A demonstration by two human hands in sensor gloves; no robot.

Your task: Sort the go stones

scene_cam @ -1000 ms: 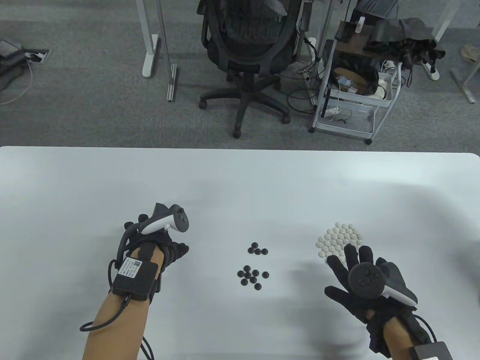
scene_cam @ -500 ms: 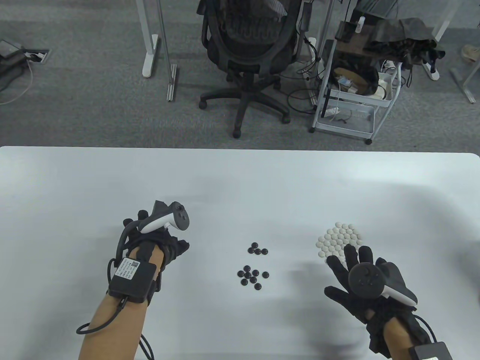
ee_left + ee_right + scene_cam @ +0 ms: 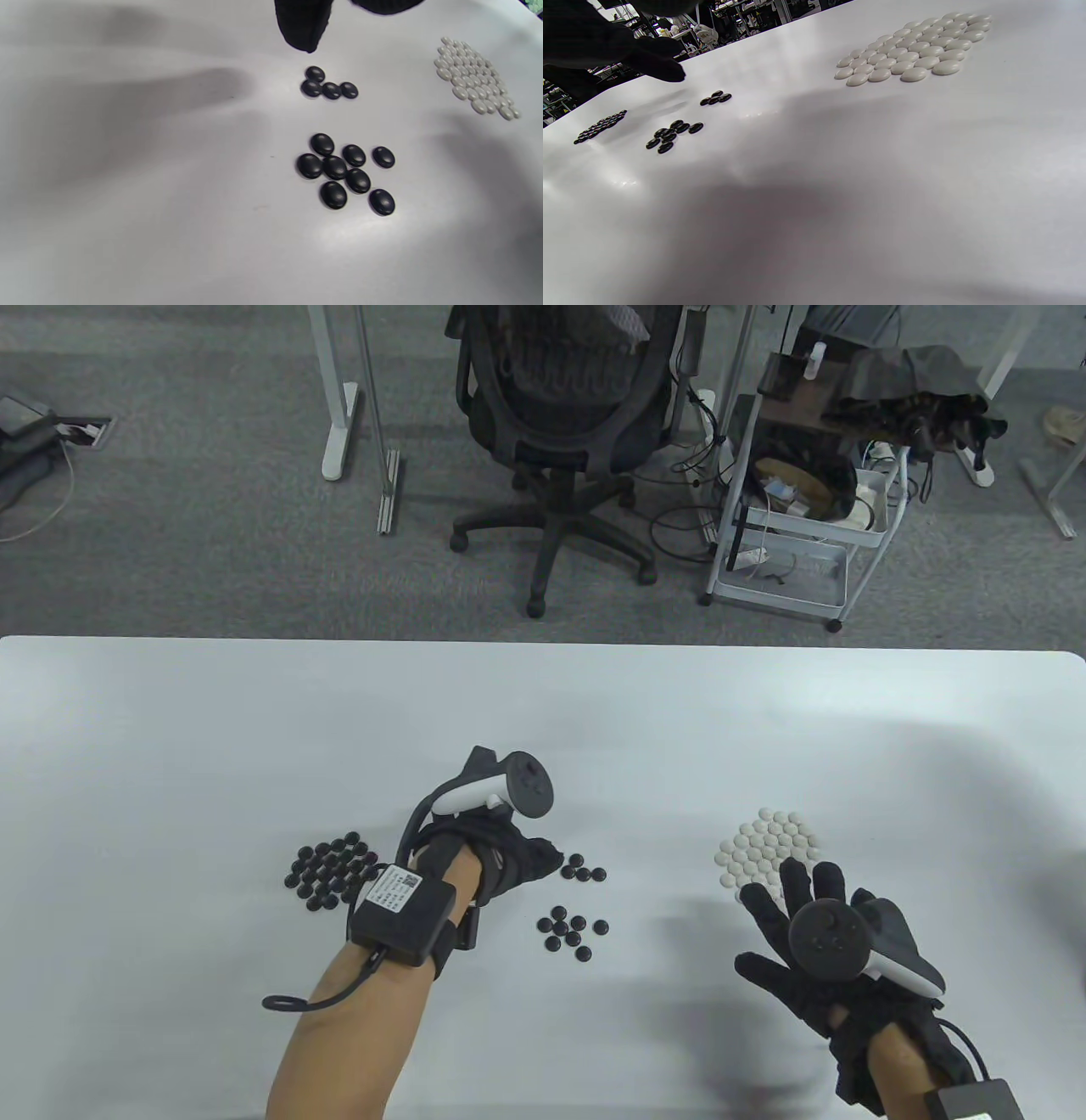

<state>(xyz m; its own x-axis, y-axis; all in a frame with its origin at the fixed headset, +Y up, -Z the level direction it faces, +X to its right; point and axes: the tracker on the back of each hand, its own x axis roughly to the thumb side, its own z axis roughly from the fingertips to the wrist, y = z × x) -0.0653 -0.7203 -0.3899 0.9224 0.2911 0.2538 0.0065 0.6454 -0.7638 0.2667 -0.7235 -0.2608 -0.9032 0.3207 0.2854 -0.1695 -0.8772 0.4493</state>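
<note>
Only the table view and right wrist view show the large cluster of glossy black stones [image 3: 329,871], left of the left hand [image 3: 501,848], whose loosely extended fingertips [image 3: 303,29] hover beside four small black stones [image 3: 328,84]. The right hand [image 3: 806,950], fingers spread, holds nothing, beside the packed white stones [image 3: 768,848]

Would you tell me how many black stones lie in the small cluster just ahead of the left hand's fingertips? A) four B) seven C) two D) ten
A: the left wrist view shows four stones in the small cluster just beyond the left hand's fingertips, apart from the larger eight-stone group nearer the camera.
</note>
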